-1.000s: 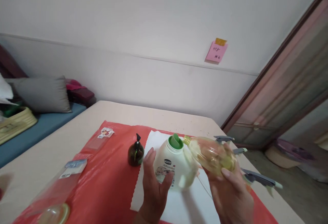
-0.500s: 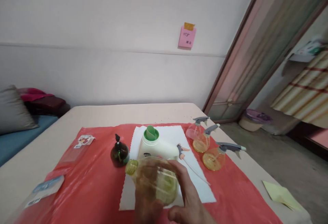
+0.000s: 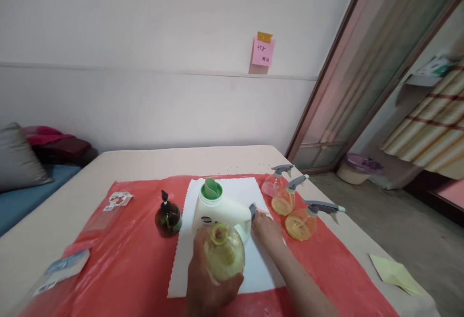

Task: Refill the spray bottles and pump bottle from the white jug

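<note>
My left hand [image 3: 212, 280] is wrapped round a clear yellowish spray bottle [image 3: 225, 256] without its top, its open neck tipped up towards me. On the white cloth [image 3: 181, 268], my right hand [image 3: 267, 230] has its fingers closed on a grey trigger spray head [image 3: 253, 209]; the hand covers most of that head and its tube. Just behind the bottle stands a white jug [image 3: 226, 208] with a handle and a green scoop-like insert [image 3: 211, 189] in its mouth.
Three spray bottles with grey triggers, one of them yellow [image 3: 300, 225], stand on the right of the red sheet [image 3: 134, 259]. A dark green pump bottle [image 3: 168, 220] stands left of the cloth. Plastic packets [image 3: 118, 200] lie farther left, and yellow paper [image 3: 393, 273] lies at the right edge.
My right hand has left the bottle, moved right and forward, and closed on the spray head. In my left hand the bottle has turned from lying sideways to neck up.
</note>
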{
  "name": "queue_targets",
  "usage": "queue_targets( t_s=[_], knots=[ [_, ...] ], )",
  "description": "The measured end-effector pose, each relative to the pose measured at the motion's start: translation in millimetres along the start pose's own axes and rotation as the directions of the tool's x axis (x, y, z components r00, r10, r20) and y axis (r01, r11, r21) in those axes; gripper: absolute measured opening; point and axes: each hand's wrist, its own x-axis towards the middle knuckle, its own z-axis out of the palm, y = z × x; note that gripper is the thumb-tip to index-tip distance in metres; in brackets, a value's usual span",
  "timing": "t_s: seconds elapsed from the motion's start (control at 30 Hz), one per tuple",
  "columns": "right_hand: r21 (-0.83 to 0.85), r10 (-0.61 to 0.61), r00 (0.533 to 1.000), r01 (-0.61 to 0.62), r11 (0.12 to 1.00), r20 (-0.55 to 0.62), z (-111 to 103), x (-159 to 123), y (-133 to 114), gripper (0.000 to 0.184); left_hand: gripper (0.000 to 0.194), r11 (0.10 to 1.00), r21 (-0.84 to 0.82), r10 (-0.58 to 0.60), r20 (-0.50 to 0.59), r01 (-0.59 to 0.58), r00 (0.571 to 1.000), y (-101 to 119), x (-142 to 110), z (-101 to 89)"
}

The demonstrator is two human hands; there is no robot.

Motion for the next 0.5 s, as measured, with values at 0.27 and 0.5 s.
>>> queue_targets(
  t_s=[0.27,0.5],
  knots=[
    [0.566,0.165,0.876,0.14,0.812,-0.453,-112.3,-36.0,-4.3,0.029,0.082,0.996,0.085,-0.021,0.087,0.014,0.996,-8.9,-4.6,10.4],
    [0.884,0.37,0.807,0.455,0.106,-0.46,-161.4,-83.6,-26.3,0.021,0.083,0.975,0.213,-0.087,0.122,0.059,0.989,-6.5,-7.0,19.9]
  ],
)
